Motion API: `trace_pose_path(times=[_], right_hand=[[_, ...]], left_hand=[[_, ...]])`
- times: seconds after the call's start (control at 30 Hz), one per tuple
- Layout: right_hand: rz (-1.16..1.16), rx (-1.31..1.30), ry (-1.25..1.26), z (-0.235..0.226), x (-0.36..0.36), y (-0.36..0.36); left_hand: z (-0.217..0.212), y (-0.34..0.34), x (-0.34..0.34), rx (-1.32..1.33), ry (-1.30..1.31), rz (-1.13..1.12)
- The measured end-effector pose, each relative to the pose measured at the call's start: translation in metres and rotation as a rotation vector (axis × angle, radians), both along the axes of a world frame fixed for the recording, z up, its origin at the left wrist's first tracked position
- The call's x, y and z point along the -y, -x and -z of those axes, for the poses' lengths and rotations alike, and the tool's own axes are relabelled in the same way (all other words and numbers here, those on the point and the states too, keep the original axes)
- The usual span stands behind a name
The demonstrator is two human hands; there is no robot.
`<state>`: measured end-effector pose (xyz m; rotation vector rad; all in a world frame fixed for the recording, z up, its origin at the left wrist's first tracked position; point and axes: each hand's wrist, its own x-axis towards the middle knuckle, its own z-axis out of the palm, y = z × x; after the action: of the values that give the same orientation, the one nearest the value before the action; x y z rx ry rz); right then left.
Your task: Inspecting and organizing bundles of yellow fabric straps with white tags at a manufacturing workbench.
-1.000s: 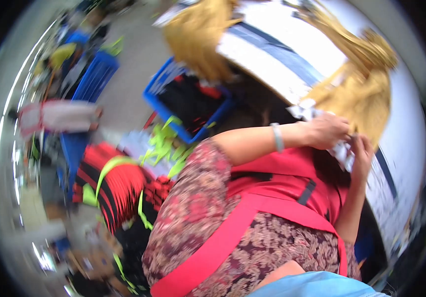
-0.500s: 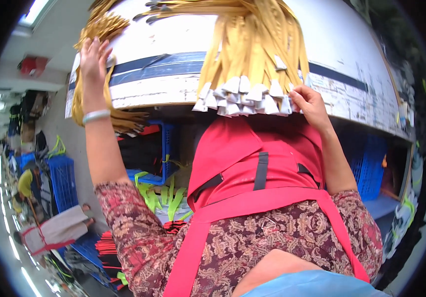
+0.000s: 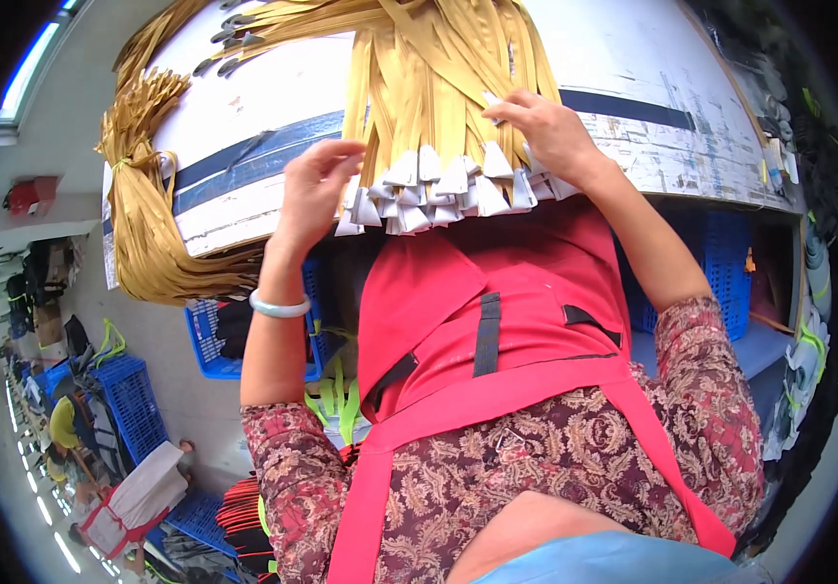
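Observation:
Golden-yellow straps [image 3: 428, 107] lie side by side on the white table, their folded white ends [image 3: 453, 180] hanging in a cluster over its near edge. My right hand [image 3: 555, 136] is above the right part of this row, thumb and fingers pinched on the white end of one strap [image 3: 490, 98]. Just left of the row, my left hand [image 3: 319, 190] is raised with its fingers loosely bent and apart; I see nothing in it. A tied bundle of the same straps [image 3: 146, 219] droops over the table's left end.
The white table [image 3: 633, 58] has a dark blue stripe along it. Below are blue crates [image 3: 204, 346] on the left and another blue crate [image 3: 721, 282] on the right. A person in a pale garment [image 3: 146, 496] is at the far left.
My left hand has left the tied bundle and come right, beside the strap row. My right hand has moved up and left, onto a strap's white end. The view has shifted.

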<state>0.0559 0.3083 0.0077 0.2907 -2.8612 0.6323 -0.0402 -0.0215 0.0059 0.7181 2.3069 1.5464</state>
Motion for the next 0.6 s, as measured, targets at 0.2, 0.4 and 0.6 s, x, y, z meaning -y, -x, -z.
trace_pose_path(times=[0.2,0.4,0.6], right_hand=[[-0.026,0.138,-0.282,0.029,-0.002,0.047],[0.013,0.189,-0.158,0.027,-0.032,0.032],[-0.135,0.132,-0.165,0.044,-0.038,0.043]], left_hand=[[0.026,-0.021,-0.04,0.04,-0.077,0.146],[0.036,-0.024,-0.115,-0.163,-0.179,0.167],[0.03,-0.033,-0.117,-0.248,-0.057,0.18]])
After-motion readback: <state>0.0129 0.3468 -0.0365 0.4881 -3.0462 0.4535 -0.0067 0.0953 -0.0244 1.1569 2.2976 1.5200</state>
